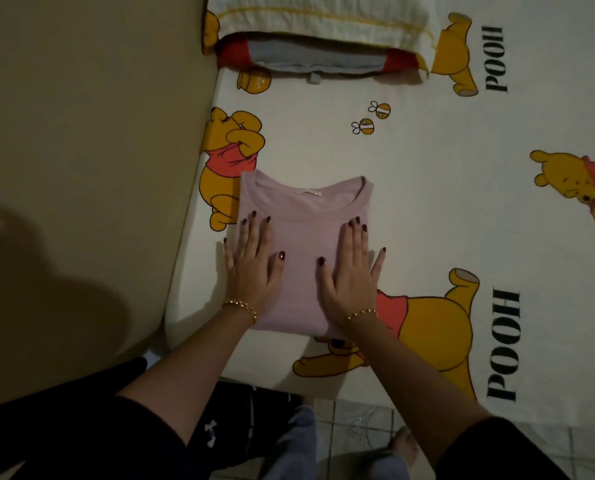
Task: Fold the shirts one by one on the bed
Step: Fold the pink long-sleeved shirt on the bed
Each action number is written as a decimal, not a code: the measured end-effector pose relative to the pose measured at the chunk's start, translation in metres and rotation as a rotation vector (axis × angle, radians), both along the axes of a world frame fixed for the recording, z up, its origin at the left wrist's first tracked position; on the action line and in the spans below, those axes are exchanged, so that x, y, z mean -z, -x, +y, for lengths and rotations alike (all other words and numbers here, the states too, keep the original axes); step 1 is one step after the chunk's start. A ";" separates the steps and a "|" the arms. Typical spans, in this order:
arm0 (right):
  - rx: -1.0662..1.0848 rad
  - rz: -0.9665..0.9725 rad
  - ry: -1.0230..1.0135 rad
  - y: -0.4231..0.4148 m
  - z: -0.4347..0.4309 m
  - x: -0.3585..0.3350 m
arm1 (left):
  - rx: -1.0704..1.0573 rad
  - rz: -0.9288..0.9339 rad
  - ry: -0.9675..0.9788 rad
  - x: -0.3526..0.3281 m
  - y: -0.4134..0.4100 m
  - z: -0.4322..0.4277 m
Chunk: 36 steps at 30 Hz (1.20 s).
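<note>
Head camera looks down on the bed (410, 209), whose cream sheet printed with yellow bears fills most of the view, its left side running along a plain beige wall (81, 133). At the far end lies a pale pillow (306, 19), and tucked partly under its near edge is a grey and red garment (317, 58) that appears already folded flat, so at least one piece seems done. Near the bed's left edge, close to the person, sits the pink shirt (299, 209), collar away from the camera. It is reduced to a neat rectangle with sleeves hidden and sides straight, so its fold looks complete or nearly so. Both hands lie on its lower half: the left hand (251, 261) near the left edge and the right hand (351, 271) near the right edge. Each is flat, with fingers straight and spread, pressing the cloth down and gripping nothing. This reads as a final smoothing. What probably remains is to set this shirt aside and take another. No unfolded shirt shows on the sheet. Dark and grey cloth (240, 420) shows below the bed's near edge over the tiled floor (358, 420), but whether it is worn or waiting cannot be told. A gold bracelet (240, 306) circles each wrist, and a small label (308, 192) sits inside the collar.
</note>
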State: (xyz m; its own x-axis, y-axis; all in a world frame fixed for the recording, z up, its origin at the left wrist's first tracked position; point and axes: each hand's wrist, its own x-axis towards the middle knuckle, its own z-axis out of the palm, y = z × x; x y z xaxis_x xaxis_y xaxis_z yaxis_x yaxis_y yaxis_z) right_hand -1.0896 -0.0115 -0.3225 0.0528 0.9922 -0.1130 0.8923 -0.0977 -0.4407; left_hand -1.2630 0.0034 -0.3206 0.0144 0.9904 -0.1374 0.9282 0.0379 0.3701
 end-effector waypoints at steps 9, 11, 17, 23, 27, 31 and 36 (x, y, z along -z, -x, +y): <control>0.091 -0.015 0.103 -0.030 0.021 0.008 | -0.126 -0.016 0.145 0.000 0.014 0.018; 0.074 -0.007 0.118 -0.040 0.013 0.003 | -0.123 -0.023 0.145 -0.008 0.016 0.011; 0.048 0.065 0.055 -0.092 -0.013 -0.054 | 0.019 -0.115 0.002 -0.078 -0.020 -0.005; -0.020 0.131 -0.119 -0.188 -0.044 -0.145 | 0.160 -0.273 -0.118 -0.173 -0.109 -0.019; 0.024 0.164 -0.253 -0.285 -0.074 -0.216 | 0.228 -0.319 -0.208 -0.235 -0.195 -0.036; 0.093 0.202 -0.363 -0.394 -0.115 -0.272 | 0.361 -0.378 -0.300 -0.280 -0.295 -0.058; 0.209 0.142 -0.445 -0.511 -0.173 -0.310 | 0.517 -0.434 -0.321 -0.311 -0.423 -0.083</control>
State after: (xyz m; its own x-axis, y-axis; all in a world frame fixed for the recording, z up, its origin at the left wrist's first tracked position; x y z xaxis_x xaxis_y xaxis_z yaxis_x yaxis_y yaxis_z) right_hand -0.5786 -0.1848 -0.0126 0.2698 0.9157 0.2978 0.8023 -0.0428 -0.5954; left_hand -0.8400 -0.0793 -0.0093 0.4764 0.8329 0.2817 0.5660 -0.5357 0.6266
